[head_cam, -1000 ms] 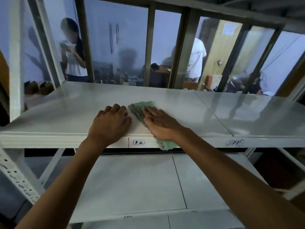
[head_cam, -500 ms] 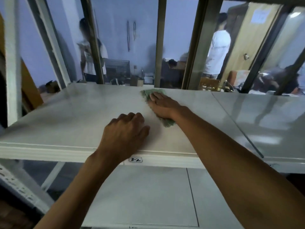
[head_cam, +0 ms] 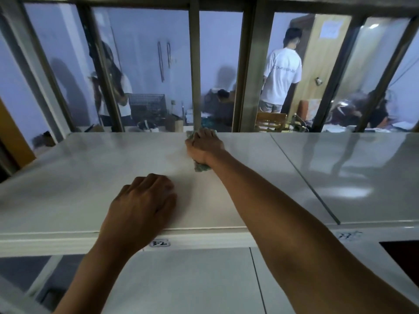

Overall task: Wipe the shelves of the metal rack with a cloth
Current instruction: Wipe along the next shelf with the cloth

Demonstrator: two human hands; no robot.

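A white metal shelf (head_cam: 79,177) of the rack spans the view at chest height. My right hand (head_cam: 205,146) reaches to the shelf's far edge and presses a green cloth (head_cam: 200,167) flat on it. Most of the cloth is hidden under the hand, with bits showing at the wrist and by the fingers. My left hand (head_cam: 141,205) rests palm down on the shelf near its front edge, fingers loosely curled, holding nothing. A lower shelf (head_cam: 181,282) lies below.
A seam (head_cam: 306,180) divides this shelf panel from the one to the right. Metal window bars (head_cam: 195,71) stand right behind the far edge, close to my right hand. Beyond the glass are several people and furniture. A "3-2" label (head_cam: 159,243) marks the front lip.
My right hand has pushed the cloth from the front edge across to the far edge of the shelf. My left hand stayed near the front edge.
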